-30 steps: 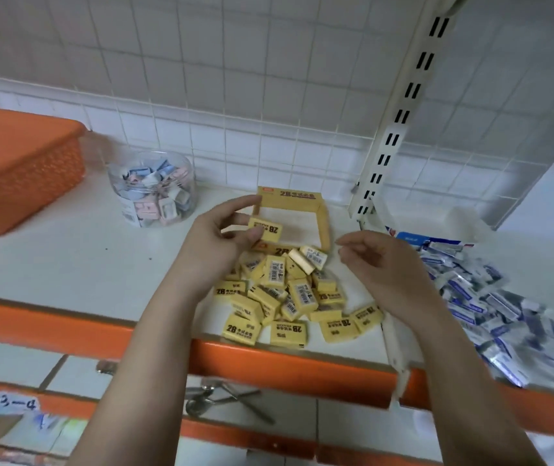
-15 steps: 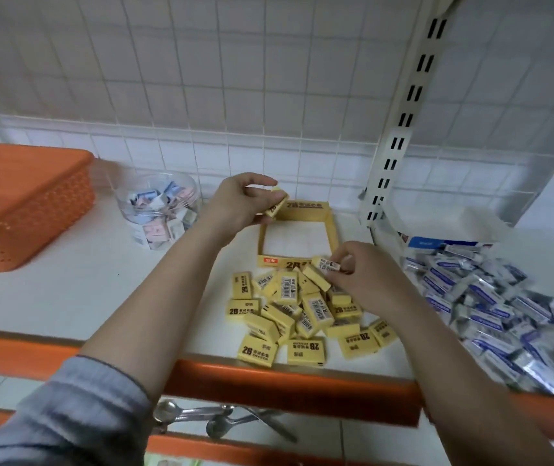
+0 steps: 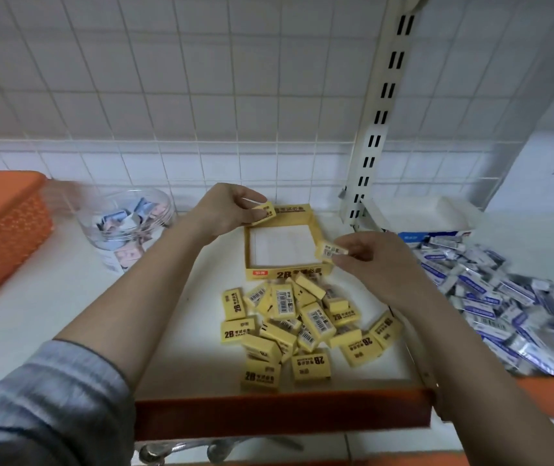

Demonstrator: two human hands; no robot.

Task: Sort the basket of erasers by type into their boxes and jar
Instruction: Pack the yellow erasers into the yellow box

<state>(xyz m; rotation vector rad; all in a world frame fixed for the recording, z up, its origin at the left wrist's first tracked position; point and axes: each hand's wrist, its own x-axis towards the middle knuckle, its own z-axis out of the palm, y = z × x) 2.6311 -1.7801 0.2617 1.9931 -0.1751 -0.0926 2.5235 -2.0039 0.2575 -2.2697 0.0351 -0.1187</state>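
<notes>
Yellow 2B erasers (image 3: pixel 305 326), probably light and stiff, pinched singly by left hand (image 3: pixel 225 210) and right hand (image 3: pixel 366 260), twelve o'clock of pile.

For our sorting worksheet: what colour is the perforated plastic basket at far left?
Orange; the perforated plastic basket shows best in the head view.

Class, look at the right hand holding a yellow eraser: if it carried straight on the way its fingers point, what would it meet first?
Probably the yellow box: the right hand points left with its eraser at the box's right wall, though depth is unclear.
</notes>
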